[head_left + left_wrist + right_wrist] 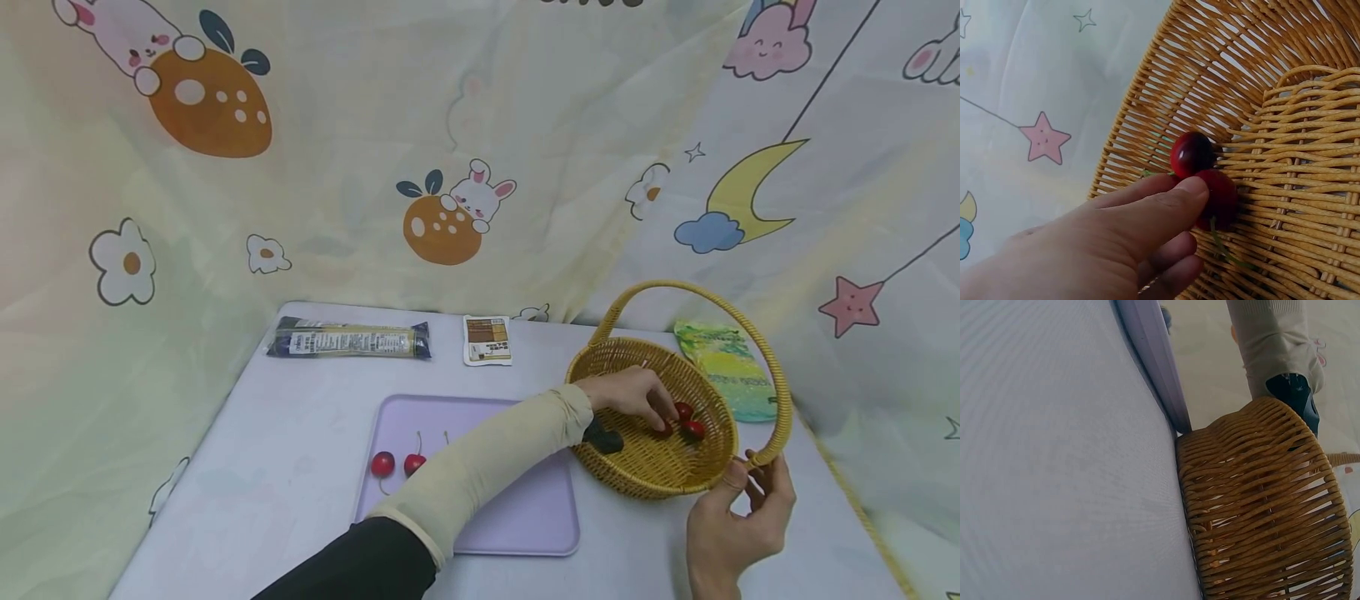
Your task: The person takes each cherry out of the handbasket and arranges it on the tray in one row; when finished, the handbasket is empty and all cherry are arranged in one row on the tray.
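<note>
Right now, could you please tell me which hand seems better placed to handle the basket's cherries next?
Likely the left hand: its thumb touches a cherry inside the basket, while the right hand, outside, holds the basket near its handle.

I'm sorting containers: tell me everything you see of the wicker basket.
The basket is round and open-topped, woven of yellowish wicker-looking strands with gaps between, under one arched handle. It rests on the white table, right of the purple tray. The right hand holds it near the handle's foot; the left hand reaches inside, at red cherries.
</note>
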Demonstrator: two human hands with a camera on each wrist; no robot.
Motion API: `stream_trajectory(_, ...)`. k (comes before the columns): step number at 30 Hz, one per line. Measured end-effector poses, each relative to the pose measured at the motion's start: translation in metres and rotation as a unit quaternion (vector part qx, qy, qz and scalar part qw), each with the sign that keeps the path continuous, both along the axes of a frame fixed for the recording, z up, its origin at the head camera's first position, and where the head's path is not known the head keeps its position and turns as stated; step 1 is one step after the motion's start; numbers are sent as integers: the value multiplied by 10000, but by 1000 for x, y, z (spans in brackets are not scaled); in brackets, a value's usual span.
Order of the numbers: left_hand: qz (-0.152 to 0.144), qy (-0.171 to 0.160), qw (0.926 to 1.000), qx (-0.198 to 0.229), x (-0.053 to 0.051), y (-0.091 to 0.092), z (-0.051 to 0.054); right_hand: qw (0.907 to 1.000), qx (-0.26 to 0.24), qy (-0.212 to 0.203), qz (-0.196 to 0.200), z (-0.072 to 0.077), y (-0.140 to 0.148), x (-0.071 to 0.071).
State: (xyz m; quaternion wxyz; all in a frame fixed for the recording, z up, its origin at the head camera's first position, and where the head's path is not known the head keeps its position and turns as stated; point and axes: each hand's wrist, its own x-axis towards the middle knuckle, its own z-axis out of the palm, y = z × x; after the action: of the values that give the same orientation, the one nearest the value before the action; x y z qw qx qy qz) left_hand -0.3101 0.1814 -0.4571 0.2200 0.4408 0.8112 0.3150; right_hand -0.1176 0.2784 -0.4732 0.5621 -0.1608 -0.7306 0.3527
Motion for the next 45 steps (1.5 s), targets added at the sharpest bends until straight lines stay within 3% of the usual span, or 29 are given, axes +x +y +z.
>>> stream_trajectory(8,44,174,9996,-214,3,-12,2,10000,-42,-23,59,1,-9,-2)
stream_trajectory(15,512,242,9984,23,8,-26,5,9998,-109,23,163,0,-18,0)
stream_trajectory(19,666,161,9972,297,13,-36,16,9998,-129,-10,151,-2,-18,2)
stream_trajectory(23,625,111,9967,496,17,-50,35,9998,-138,33,131,-1,-13,0)
stream_trajectory(28,696,305,9953,605,23,-74,55,9997,-236,-84,68,-2,-4,-1)
stream_trajectory(34,1071,357,9906,773,35,-111,70,9994,-296,-193,25,-1,1,2)
stream_trajectory(38,1246,140,9866,1039,46,-136,73,9995,-216,-233,-6,-2,3,4)
stream_trajectory(45,1453,211,9820,1191,70,-180,67,9994,-137,-313,-5,-1,1,2)
